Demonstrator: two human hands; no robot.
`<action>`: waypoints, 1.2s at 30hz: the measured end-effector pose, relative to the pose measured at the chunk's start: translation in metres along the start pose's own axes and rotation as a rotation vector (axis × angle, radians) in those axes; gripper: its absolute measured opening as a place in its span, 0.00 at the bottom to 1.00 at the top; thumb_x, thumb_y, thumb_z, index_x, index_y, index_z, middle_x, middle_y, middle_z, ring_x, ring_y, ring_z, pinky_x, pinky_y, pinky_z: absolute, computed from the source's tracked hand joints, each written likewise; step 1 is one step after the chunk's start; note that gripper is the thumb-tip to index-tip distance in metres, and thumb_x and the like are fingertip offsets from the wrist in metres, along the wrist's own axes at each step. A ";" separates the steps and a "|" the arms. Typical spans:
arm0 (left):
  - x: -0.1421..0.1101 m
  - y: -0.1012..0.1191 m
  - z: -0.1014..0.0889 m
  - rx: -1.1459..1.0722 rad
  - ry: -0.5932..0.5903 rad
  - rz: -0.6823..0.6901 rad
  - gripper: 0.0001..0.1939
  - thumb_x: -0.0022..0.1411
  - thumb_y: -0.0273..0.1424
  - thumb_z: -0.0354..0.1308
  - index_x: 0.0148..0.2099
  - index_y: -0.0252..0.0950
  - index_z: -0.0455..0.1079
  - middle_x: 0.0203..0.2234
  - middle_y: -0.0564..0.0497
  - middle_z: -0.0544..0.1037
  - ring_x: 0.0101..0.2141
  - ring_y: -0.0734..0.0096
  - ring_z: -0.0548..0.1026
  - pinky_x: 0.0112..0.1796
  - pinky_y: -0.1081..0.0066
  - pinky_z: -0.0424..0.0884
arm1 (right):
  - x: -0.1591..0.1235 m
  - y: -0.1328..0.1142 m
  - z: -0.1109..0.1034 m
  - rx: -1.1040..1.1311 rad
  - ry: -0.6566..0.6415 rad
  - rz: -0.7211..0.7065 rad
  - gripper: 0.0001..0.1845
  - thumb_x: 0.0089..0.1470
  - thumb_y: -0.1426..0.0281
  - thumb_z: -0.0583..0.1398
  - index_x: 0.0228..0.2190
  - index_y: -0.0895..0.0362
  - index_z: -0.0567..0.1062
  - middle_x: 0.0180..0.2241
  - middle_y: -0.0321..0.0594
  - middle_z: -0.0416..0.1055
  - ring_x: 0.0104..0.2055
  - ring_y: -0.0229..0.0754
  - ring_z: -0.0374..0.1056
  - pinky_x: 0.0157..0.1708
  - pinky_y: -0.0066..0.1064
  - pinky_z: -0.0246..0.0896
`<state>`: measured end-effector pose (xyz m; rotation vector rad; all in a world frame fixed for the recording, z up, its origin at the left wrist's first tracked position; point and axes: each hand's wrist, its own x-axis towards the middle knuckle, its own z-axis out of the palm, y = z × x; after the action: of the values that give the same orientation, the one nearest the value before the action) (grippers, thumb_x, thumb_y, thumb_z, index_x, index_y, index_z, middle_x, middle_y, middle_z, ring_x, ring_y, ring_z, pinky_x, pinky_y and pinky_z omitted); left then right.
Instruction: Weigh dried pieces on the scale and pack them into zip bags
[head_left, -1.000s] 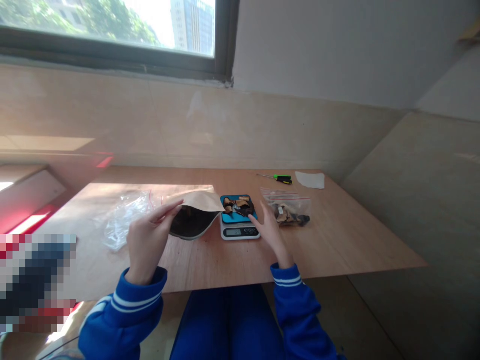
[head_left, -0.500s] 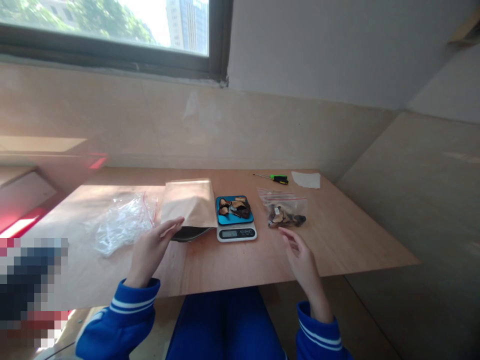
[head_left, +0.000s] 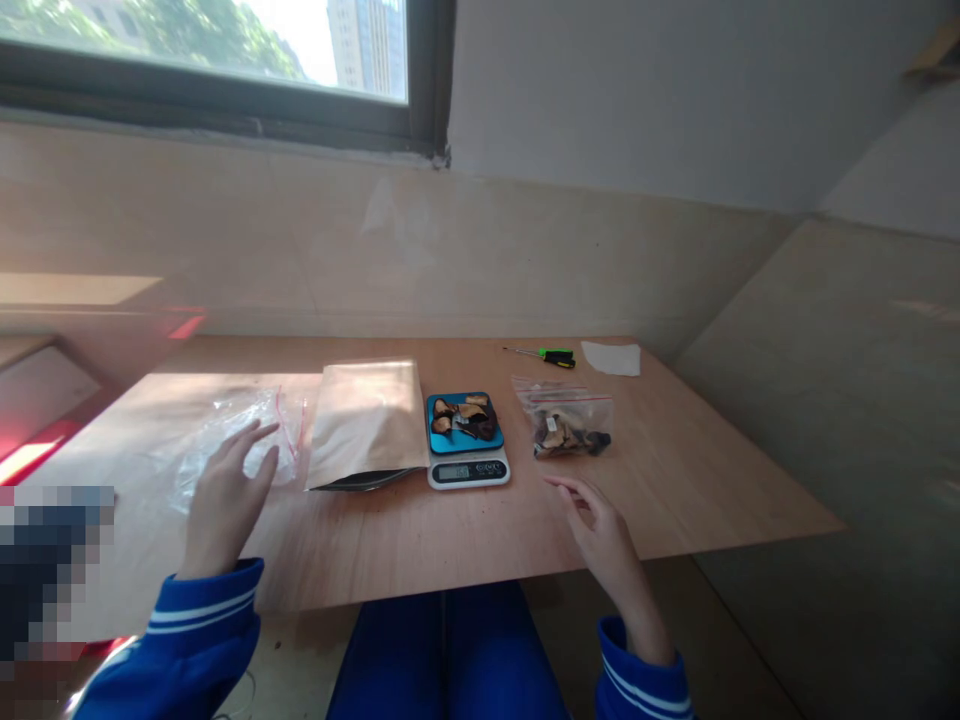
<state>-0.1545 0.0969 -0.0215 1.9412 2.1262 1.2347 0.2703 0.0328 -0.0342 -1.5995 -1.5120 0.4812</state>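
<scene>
My left hand (head_left: 231, 492) is over a heap of clear plastic bags (head_left: 196, 455), fingers spread; whether it touches them I cannot tell. To its right a brown kraft paper pouch (head_left: 369, 418) lies flat, its dark mouth facing me. A small kitchen scale (head_left: 470, 472) with a blue platform stands beside the pouch and carries dark, dried-looking sliced pieces (head_left: 466, 415). Its display digits are too blurred to read. My right hand (head_left: 596, 525) hangs loosely curved and holds nothing, just in front of a clear zip bag (head_left: 570, 430) of similar dark pieces.
Behind the zip bag lie green-and-black screwdrivers (head_left: 556, 356) and a white sheet of paper (head_left: 611, 358). The wooden table (head_left: 720, 480) meets a wall at the back, below a window. Its front edge runs just above my lap.
My left hand has left the pouch's front edge and moved left over the plastic bags. The pouch's mouth now shows in full. My right hand has drawn slightly back toward me.
</scene>
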 end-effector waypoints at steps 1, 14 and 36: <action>0.003 -0.010 0.001 0.036 0.016 -0.017 0.18 0.61 0.39 0.53 0.50 0.37 0.70 0.56 0.44 0.70 0.57 0.50 0.67 0.58 0.54 0.59 | 0.000 0.000 -0.001 -0.002 -0.002 0.008 0.18 0.58 0.58 0.53 0.38 0.53 0.78 0.43 0.46 0.77 0.45 0.48 0.73 0.45 0.40 0.70; 0.009 -0.044 0.002 0.200 -0.096 -0.351 0.17 0.54 0.48 0.57 0.40 0.45 0.77 0.23 0.53 0.76 0.27 0.59 0.72 0.30 0.65 0.68 | 0.000 0.000 0.007 -0.027 -0.067 0.024 0.18 0.59 0.61 0.52 0.40 0.55 0.77 0.42 0.46 0.77 0.42 0.47 0.73 0.42 0.37 0.69; -0.051 0.058 -0.029 -0.126 0.208 -0.214 0.21 0.57 0.50 0.55 0.44 0.42 0.75 0.43 0.51 0.80 0.46 0.56 0.76 0.49 0.59 0.69 | 0.062 -0.065 0.058 -0.394 -0.130 -0.251 0.07 0.58 0.72 0.58 0.31 0.55 0.77 0.30 0.38 0.70 0.33 0.41 0.67 0.36 0.31 0.56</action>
<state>-0.1087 0.0344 0.0049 1.5502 2.2140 1.5420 0.1983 0.1032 0.0016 -1.6605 -1.9684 0.1521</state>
